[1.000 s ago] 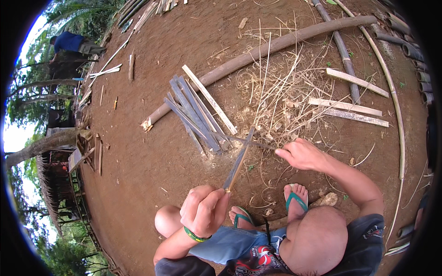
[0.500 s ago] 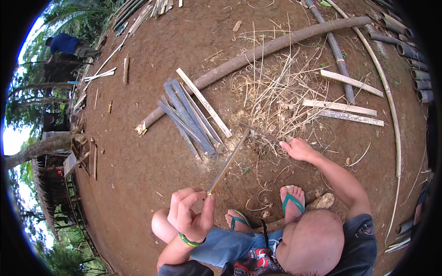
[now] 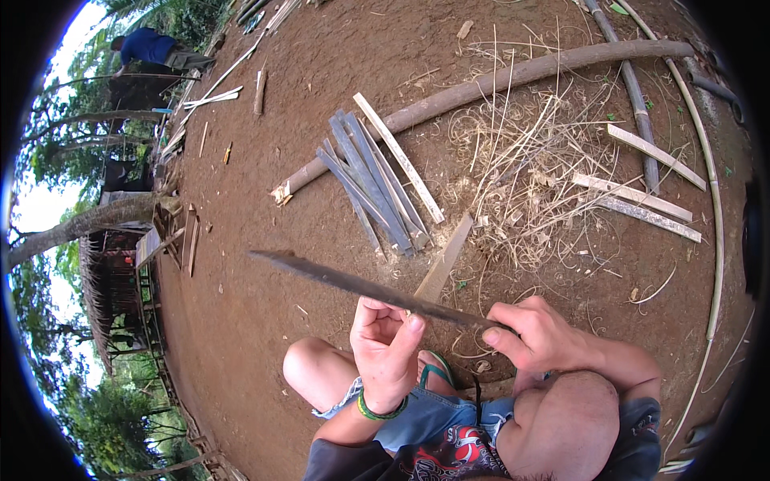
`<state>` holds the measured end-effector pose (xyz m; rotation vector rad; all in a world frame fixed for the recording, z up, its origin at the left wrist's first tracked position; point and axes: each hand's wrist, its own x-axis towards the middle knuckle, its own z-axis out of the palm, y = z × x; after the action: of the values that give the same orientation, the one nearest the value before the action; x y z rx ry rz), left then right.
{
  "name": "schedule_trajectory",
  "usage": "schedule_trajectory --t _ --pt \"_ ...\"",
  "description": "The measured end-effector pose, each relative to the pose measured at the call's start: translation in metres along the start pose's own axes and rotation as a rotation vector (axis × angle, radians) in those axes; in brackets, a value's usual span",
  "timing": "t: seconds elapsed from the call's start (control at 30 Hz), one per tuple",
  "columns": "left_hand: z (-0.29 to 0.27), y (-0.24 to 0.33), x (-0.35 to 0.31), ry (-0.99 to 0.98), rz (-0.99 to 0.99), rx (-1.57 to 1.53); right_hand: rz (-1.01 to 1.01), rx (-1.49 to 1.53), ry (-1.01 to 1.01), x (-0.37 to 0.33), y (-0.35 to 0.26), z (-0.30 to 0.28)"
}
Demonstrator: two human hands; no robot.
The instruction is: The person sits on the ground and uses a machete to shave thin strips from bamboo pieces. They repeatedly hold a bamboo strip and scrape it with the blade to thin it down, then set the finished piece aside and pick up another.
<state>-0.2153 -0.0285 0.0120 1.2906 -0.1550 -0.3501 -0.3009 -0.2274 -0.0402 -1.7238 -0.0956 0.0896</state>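
Brown bare ground (image 3: 233, 345) fills most of the frame, and a long log (image 3: 497, 84) lies slantwise on it from the centre left up to the upper right. Below the log, right of centre, spreads a heap of pale curled shavings (image 3: 529, 176). A long dark knife (image 3: 345, 280) stretches across the middle, its tip toward the left. A bundle of dark strips (image 3: 365, 180) lies above the blade, its upper ends near the log, and three pale slats (image 3: 634, 196) lie at the right. Of the person's hands, the right hand (image 3: 545, 333), lower right of centre, is closed around the knife's handle end; the left hand (image 3: 381, 353), lower centre, pinches the near end of a pale strip (image 3: 445, 260) between thumb and fingers. That strip points up toward the shavings, and the blade crosses over its lower part; whether they touch cannot be told.
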Motion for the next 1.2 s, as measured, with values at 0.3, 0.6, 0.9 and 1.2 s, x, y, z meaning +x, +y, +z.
schedule_trajectory --t 0.3,0.6,0.9,1.2 --pt "-0.012 -0.027 -0.009 -0.024 0.109 -0.013 -0.017 0.027 -0.156 0.000 -0.023 -0.022" --pt "0.010 -0.023 -0.010 0.144 0.201 0.019 -0.186 -0.301 0.034 0.000 -0.022 -0.023" --pt "0.016 -0.021 -0.009 0.178 0.246 0.209 -0.175 -0.259 0.077 0.001 -0.024 -0.024" --pt "0.024 -0.023 -0.011 0.176 0.261 0.130 -0.149 -0.241 0.069 0.001 -0.026 -0.024"
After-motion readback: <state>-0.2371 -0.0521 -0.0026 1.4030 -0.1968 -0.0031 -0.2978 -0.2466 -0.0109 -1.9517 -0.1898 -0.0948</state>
